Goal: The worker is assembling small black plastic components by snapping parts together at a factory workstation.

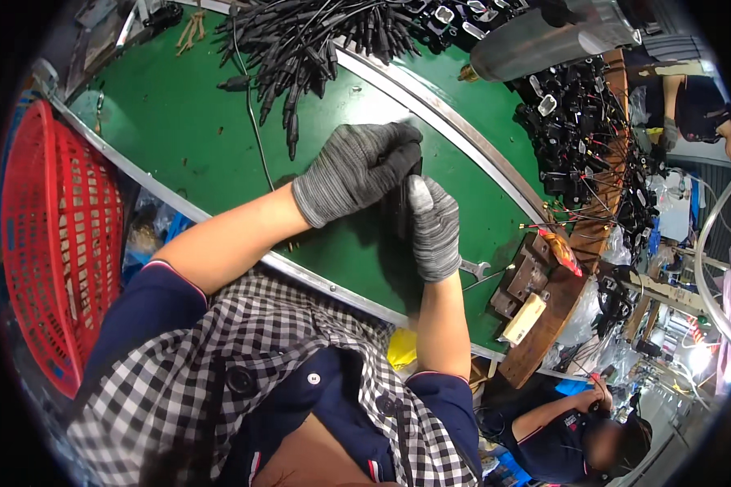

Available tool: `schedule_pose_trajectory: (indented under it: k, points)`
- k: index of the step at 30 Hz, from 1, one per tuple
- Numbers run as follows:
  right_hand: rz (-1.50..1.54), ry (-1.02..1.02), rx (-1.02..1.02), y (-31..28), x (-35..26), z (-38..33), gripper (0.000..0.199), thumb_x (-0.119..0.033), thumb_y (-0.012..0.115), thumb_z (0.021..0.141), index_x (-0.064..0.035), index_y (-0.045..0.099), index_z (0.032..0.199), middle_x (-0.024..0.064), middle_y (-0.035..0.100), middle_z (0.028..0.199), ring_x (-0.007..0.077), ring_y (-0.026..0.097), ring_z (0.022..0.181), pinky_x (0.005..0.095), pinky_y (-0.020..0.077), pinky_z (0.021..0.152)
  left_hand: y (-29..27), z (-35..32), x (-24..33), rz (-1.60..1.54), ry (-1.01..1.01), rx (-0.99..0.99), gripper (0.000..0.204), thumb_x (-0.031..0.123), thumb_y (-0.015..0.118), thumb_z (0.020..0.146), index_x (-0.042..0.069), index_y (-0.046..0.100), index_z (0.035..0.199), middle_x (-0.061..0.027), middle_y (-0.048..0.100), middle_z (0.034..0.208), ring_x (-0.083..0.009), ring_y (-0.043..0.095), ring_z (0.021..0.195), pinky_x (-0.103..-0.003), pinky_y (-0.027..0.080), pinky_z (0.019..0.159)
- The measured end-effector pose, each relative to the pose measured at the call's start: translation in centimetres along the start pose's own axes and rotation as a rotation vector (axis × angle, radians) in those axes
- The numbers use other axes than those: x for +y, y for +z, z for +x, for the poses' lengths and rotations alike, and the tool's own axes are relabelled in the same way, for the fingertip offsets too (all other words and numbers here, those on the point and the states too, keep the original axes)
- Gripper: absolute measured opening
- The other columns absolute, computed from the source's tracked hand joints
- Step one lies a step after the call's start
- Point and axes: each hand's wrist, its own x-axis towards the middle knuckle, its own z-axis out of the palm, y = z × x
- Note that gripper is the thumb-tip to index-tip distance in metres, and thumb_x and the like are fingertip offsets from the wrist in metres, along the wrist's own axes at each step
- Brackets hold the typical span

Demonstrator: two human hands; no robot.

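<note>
My left hand (359, 169), in a grey knit glove, is closed with its fingers curled and pressed together over the green work table (179, 130). Close against its fingertips is my right hand (434, 231), gloved alike and also closed, its pale thumb tip raised. A narrow black piece (401, 203) shows between the two hands. Most of it is covered or lost in shadow, so its kind is unclear. To the right of my right wrist lies an open-end wrench (474, 268).
Black cables with connectors (296, 69) heap at the far side. A metal rail (455, 138) crosses the table. Black wired parts (552, 130) and a metal cylinder (552, 49) are at the right. A red basket (61, 243) stands left. Other people (560, 430) sit nearby.
</note>
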Motion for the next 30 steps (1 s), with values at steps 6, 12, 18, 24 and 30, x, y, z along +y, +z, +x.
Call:
schedule_pose_trajectory:
  k: [6,12,18,24,30]
  points:
    - [0.601,0.400,-0.054,-0.1,-0.5,0.0,0.032,-0.034,0.052,0.088,-0.0043,0.059,0.080,0.0036,0.056,0.064,0.0105,0.050,0.054,0.0248,0.0388,0.049,-0.5,0.8,-0.1,-0.064,-0.163,-0.056,0.033,0.029,0.052,0.089,0.002,0.061,0.106,-0.0128,0.064,0.078,-0.0153,0.062,0.069,-0.026,0.048,0.065]
    - [-0.226,-0.047,0.054,-0.3,1.9,0.5,0.032,-0.036,0.053,0.087,-0.0063,0.057,0.097,-0.0004,0.059,0.075,0.0117,0.053,0.058,0.0246,0.0415,0.048,0.1,0.7,-0.1,0.111,0.006,0.008,0.029,0.025,0.051,0.089,0.004,0.061,0.106,-0.0128,0.063,0.076,-0.0175,0.061,0.065,-0.028,0.048,0.062]
    - [0.869,0.422,0.015,1.7,1.4,0.9,0.041,-0.033,0.043,0.091,-0.0062,0.048,0.121,0.0058,0.053,0.120,0.0212,0.054,0.104,0.0342,0.0456,0.083,0.0,0.4,-1.8,0.115,0.047,-0.189,0.020,0.012,0.049,0.085,0.003,0.056,0.101,-0.0144,0.060,0.096,-0.0241,0.060,0.089,-0.031,0.048,0.074]
    - [0.472,0.289,0.085,1.0,2.0,1.0,0.045,-0.042,0.043,0.090,-0.0068,0.055,0.114,0.0079,0.058,0.095,0.0200,0.054,0.084,0.0298,0.0444,0.073,2.5,0.4,-2.1,0.009,0.226,0.043,0.016,0.020,0.054,0.079,0.005,0.056,0.085,-0.0171,0.057,0.071,-0.0328,0.057,0.065,-0.039,0.045,0.058]
    - [0.444,0.258,-0.093,4.9,1.6,3.8,0.044,-0.042,0.043,0.090,-0.0066,0.056,0.112,0.0076,0.058,0.093,0.0197,0.053,0.082,0.0299,0.0442,0.071,1.4,0.2,-1.0,-0.079,0.150,0.046,0.020,0.020,0.056,0.075,0.001,0.053,0.080,-0.0149,0.054,0.064,-0.0325,0.056,0.064,-0.038,0.044,0.058]
